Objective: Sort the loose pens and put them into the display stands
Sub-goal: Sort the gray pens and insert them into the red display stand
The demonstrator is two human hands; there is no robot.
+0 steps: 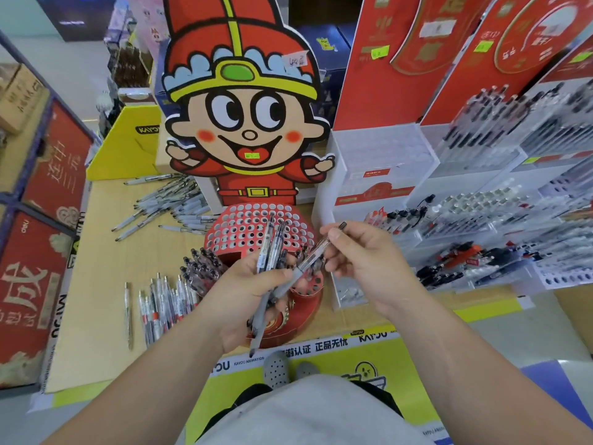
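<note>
The left hand (247,293) is curled round a bundle of pens (271,248). Their clip ends rise above the fist and one grey-barrelled pen hangs out below it, tip down. Just to the right of that grip, the right hand (365,258) pinches a single pen (321,245) between thumb and fingertips near its dark upper end. The pen slants down and to the left until its lower part reaches the left hand's fingers; whether it touches the bundle I cannot tell. Directly behind and beneath both grips stands the red display stand (237,229), a rounded, tiered holder full of round holes. Its upper tier, beyond the bundle, is mostly unfilled, while the lower tier to the left of the left-hand grip holds a cluster of dark-capped pens (202,268) standing upright. Further left of that grip, a row of loose pens (163,300) lies side by side on the table (106,258), with a lone pen (128,313) just beyond it. A heap of loose pens (170,200) lies farther away, up and to the left of the hands. Behind the red stand rises a cartoon cardboard figure (244,123). To the right of the right-hand grip stand white tiered stands (378,149), stocked with many pens.
</note>
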